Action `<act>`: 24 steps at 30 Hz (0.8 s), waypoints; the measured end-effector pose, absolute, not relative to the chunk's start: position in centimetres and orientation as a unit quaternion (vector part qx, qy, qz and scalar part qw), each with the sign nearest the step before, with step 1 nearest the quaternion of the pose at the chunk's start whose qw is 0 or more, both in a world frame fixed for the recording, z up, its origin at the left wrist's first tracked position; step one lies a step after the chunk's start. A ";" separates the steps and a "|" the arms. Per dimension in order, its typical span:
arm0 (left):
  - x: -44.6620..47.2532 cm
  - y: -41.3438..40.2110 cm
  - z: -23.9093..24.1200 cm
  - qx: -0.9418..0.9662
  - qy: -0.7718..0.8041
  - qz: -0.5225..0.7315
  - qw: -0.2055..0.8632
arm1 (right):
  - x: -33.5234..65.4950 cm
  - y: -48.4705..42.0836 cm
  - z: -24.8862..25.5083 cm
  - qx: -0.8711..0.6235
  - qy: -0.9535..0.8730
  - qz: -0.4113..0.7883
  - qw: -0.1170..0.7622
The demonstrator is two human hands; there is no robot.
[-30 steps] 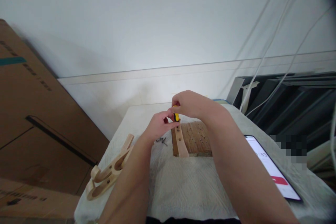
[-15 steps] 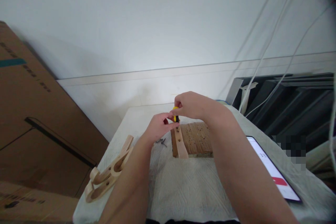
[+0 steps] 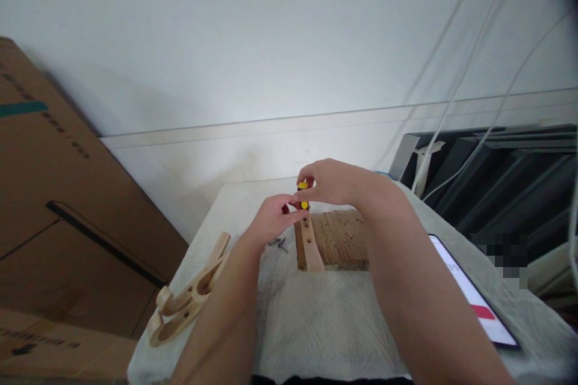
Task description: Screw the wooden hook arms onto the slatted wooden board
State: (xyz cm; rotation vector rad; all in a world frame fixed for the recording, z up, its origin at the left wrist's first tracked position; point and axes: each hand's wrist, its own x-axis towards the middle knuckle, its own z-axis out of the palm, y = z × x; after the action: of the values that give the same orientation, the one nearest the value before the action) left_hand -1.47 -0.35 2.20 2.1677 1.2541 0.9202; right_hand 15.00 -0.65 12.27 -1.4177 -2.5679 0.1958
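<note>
My right hand (image 3: 332, 180) grips the top of a stubby yellow-and-black screwdriver (image 3: 303, 187), which stands about upright. My left hand (image 3: 276, 216) is closed, thumb and fingers around the screwdriver's lower end. Beneath the tool lies a pale wooden piece (image 3: 311, 255) with a small hole. It rests along the left edge of a brown wooden block (image 3: 341, 237) pitted with many small holes. A dark screw head seems to show under the tip, but it is too small to be sure. Several loose dark screws (image 3: 280, 244) lie on the cloth by my left wrist.
Curved wooden hooks (image 3: 185, 307) lie at the table's left side, partly behind my left forearm. A phone (image 3: 474, 295) lies to the right, partly under my right forearm. A pale cloth (image 3: 325, 325) covers the table. A cardboard box (image 3: 81, 204) stands left; dark panels (image 3: 510, 180) lean right.
The screwdriver's handle has turned, showing more yellow on its top and side. My right hand's fingers have shifted slightly around it. My left hand stays in place.
</note>
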 end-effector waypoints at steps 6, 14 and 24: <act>-1.4 -0.4 2.0 0.790 0.468 0.337 0.210 | 14.8 -0.7 12.3 -0.494 -0.864 0.039 0.083; -1.5 -0.4 2.3 0.806 0.442 0.331 0.213 | 14.9 -0.5 12.0 -0.475 -0.870 0.071 0.111; -1.5 -0.1 1.7 0.790 0.444 0.344 0.246 | 14.5 -0.1 11.8 -0.495 -0.862 0.027 0.108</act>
State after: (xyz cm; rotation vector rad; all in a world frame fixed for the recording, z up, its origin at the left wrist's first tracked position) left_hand -1.48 -0.10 1.66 2.1557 1.2102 0.9380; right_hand 14.50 -0.11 11.83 -1.4579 -2.5355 0.0801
